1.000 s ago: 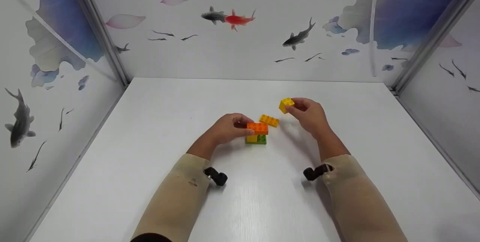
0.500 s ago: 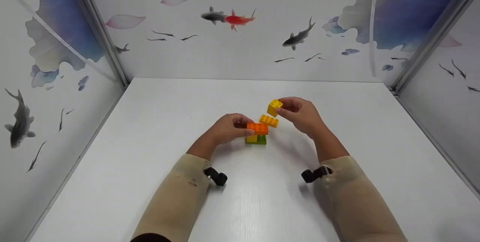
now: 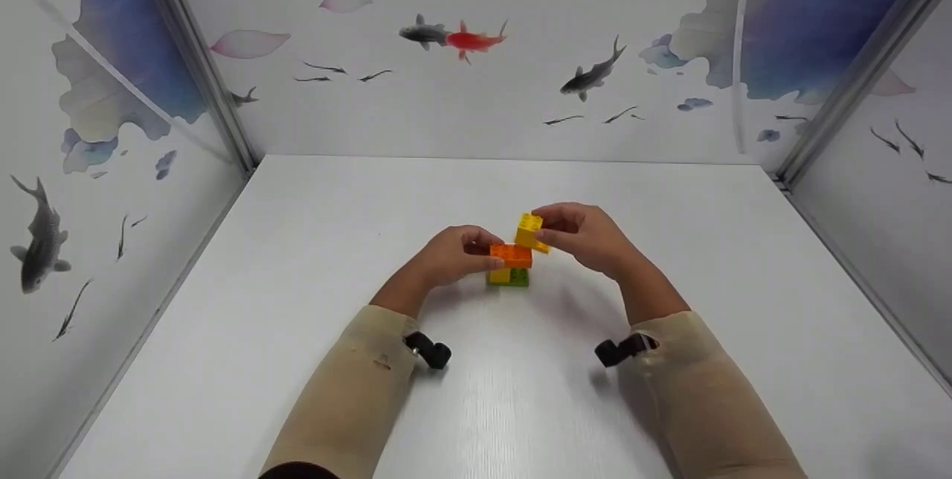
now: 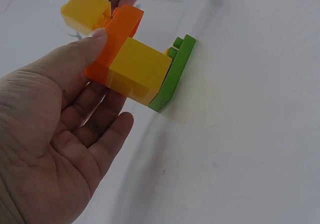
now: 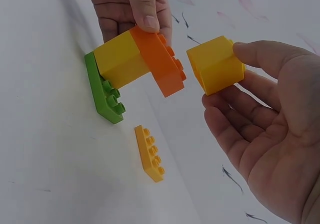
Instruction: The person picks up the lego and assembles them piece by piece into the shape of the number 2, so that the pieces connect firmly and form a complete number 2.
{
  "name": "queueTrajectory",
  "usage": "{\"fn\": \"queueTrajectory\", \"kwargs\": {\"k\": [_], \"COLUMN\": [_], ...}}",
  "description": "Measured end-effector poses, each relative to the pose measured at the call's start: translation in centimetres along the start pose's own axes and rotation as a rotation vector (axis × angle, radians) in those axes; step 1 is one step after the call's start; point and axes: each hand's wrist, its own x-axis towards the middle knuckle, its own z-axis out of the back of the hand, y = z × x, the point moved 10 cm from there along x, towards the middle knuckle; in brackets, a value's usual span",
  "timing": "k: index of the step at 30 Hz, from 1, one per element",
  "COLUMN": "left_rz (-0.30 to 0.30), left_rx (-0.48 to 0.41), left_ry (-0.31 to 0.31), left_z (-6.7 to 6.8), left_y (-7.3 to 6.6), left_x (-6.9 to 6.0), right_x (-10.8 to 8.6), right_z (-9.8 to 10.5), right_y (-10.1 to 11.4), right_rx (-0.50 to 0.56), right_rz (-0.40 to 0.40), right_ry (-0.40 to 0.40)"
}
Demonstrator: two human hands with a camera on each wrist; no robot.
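Left hand (image 3: pixel 456 257) grips the orange oblong plastic brick (image 3: pixel 513 255) atop a yellow-and-green plastic stack (image 5: pixel 122 61), short of the worktop's far edge (image 3: pixel 416 161); right hand (image 3: pixel 593 239) pinches a yellow cubic plastic brick (image 5: pixel 216 66) just above!

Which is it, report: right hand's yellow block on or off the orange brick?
Off: the right wrist view shows a gap between the yellow block and orange brick.

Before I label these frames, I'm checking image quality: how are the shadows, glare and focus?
Head: soft shadow beside the right sleeve, pale glare on the white table; left wrist: dim, orange brick fairly clear, background soft; right wrist: also dim, held yellow brick clear-edged.
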Motion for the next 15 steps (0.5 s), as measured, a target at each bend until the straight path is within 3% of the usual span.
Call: {"fn": "queueTrajectory", "kwargs": {"k": [15], "left_rz": [-0.054], "left_rx": [-0.002], "left_ry": [-0.001], "left_z": [0.1], "left_y": [-0.2], "left_x": [-0.1], "right_x": [0.2], "right_z": [-1.1], "right_y": [-0.3], "right_rx": [-0.021], "right_rz": [0.006], "right_ry": [0.056]}}
